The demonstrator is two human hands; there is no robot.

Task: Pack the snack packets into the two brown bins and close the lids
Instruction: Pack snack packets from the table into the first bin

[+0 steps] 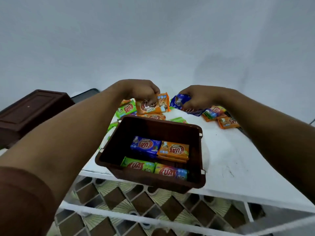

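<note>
Well to the left of the left hand, past its forearm, stands the closed brown bin, lid on; a dark flat thing shows just behind it, too hidden to name; a brown sleeve covers the upper left arm. The left hand is curled round the held orange KUAT packet, gripping its upper edge above the white table; just left of and under that hand lie green KUAT packets, and a second orange packet lies flat beneath the held one.

Nearer the person than both hands, between the two forearms, sits the open brown bin at the table's near edge; four packets lie inside in two rows: the packed blue packet and packed orange packet on the side toward the hands, the packed green packet and packed rainbow packet on the near side.

The right hand, level with the left and close beside it, clutches the held blue KUAT packet in curled fingers; whether that packet touches the table I cannot tell. Just right of this hand lies a loose heap of packets, orange and rainbow-coloured, touching one another; below the table edge shows a patterned tile floor.
</note>
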